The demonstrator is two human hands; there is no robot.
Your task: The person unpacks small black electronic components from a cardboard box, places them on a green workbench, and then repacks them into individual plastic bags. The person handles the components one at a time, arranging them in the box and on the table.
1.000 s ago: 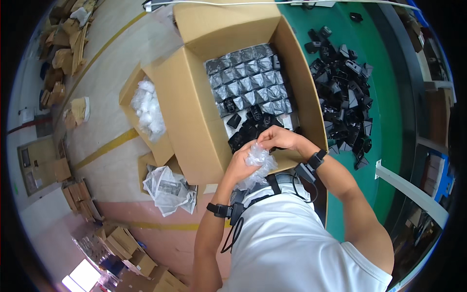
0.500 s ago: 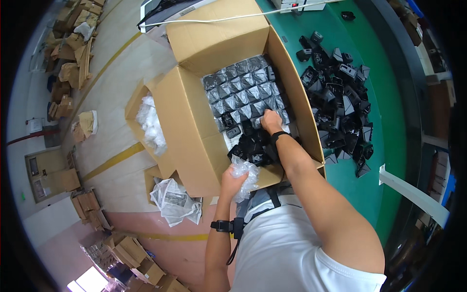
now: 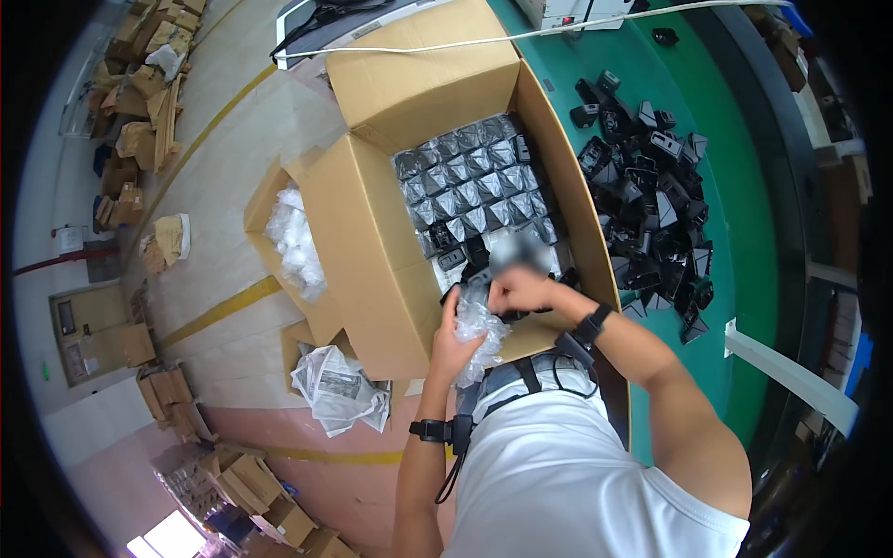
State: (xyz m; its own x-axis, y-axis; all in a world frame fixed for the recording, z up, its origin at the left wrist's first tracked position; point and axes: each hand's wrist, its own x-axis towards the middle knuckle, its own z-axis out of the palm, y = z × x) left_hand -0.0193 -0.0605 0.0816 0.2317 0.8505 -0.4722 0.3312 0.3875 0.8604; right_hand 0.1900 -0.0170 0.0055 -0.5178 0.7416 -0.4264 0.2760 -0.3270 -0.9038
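Note:
The large open cardboard box [image 3: 346,260] stands in front of me. My left hand [image 3: 452,346] is closed around a crumpled bunch of clear plastic bags [image 3: 476,325] at the box's near end. Close beside it, my right hand [image 3: 521,290] has its fingers curled in against the plastic; what they pinch is hidden. A grey blur covers the spot just beyond that hand. Rows of black parts in clear bags [image 3: 474,191] fill the far part of the box. Loose black parts [image 3: 452,259] lie nearer, partly hidden by my hands.
On the green tabletop [image 3: 693,363] to the right lies a heap of black plastic parts [image 3: 656,200]. A smaller box [image 3: 256,214] at the left holds clear plastic bags [image 3: 293,242]. A white cable [image 3: 446,35] crosses the far side. A white plastic sack [image 3: 339,391] lies lower left.
My right hand has drawn back from the bagged rows toward me, to the plastic in my left hand. The left hand has moved slightly right with the bags.

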